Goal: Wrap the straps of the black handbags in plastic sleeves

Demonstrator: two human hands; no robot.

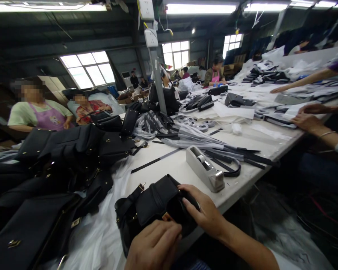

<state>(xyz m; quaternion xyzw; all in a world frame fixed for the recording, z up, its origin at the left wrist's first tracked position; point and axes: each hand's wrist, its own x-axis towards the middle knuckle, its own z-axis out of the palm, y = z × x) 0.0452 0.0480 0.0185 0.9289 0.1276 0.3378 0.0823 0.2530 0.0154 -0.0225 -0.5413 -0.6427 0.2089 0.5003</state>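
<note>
One black bag point(154, 200) sits at six o'clock, at the table's point(171, 168) near edge. One tape dispenser point(199, 165) stands at its two o'clock; a heap of bags point(70, 146), too tangled to count, at ten. The right hand point(204, 212), from four o'clock, grips its right end, fingers extended. The left hand point(153, 245) curls at its near side; I cannot tell whether it pinches anything.
</note>
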